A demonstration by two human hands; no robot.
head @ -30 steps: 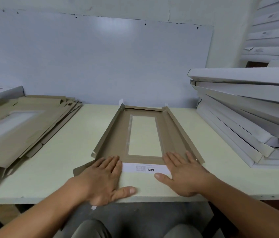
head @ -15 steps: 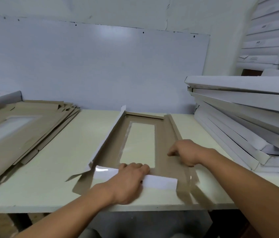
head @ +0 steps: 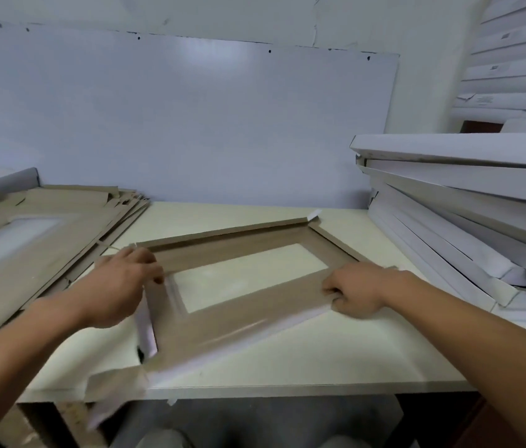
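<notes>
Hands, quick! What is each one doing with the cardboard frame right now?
Left hand: fingers curled, gripping the left end of the cardboard frame.
Right hand: fingers curled, gripping its right end.

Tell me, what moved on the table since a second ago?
The cardboard blank swung round from lengthwise to slanting across the table. The left hand and right hand, flat on its near flap before, now grip its two ends. The brown stack and white boxes stayed put.

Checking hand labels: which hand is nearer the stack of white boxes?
Right. The right hand grips the windowed cardboard blank at the end beside the white boxes; the left hand holds its opposite end, farther away.
</notes>
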